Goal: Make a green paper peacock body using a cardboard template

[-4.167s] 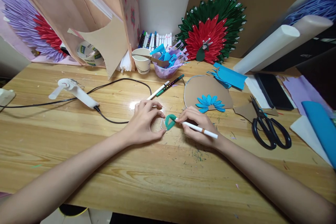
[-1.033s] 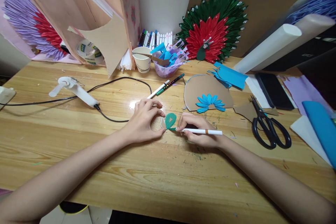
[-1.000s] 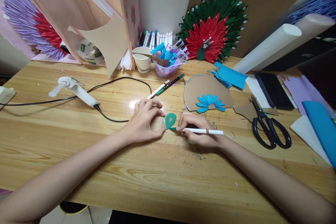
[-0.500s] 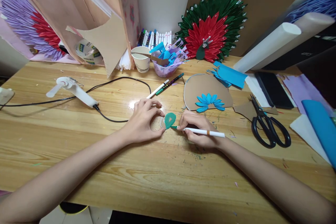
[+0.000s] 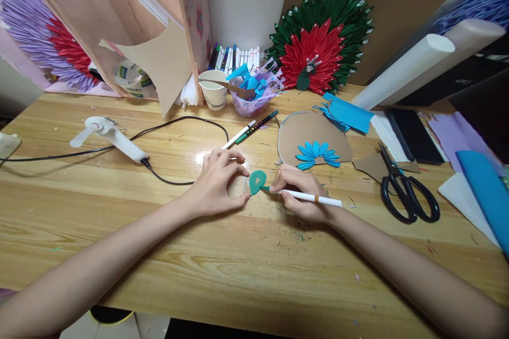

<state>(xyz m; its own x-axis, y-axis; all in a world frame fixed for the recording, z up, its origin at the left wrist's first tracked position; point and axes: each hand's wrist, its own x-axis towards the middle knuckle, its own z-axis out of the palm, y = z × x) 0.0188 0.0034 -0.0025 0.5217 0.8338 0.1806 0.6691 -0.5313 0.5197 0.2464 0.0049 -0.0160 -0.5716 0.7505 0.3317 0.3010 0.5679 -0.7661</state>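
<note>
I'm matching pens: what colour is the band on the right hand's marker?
Brown: the band on the marker in the right hand, seen in the head view.

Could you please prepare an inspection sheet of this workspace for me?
Surface: wooden table, streaked with small marks near the right hand.
Job's things: cardboard piece, coloured largely green with bare patches; white marker, green tip at its edge.
Clutter: scissors, phone and blue paper to the right.
Grips: left hand pinches the piece; right hand holds the marker.
Cables: black cable looped near a white corded tool, partly hidden by the left hand.
Surroundings: red-and-green paper flower before a brown board.
</note>
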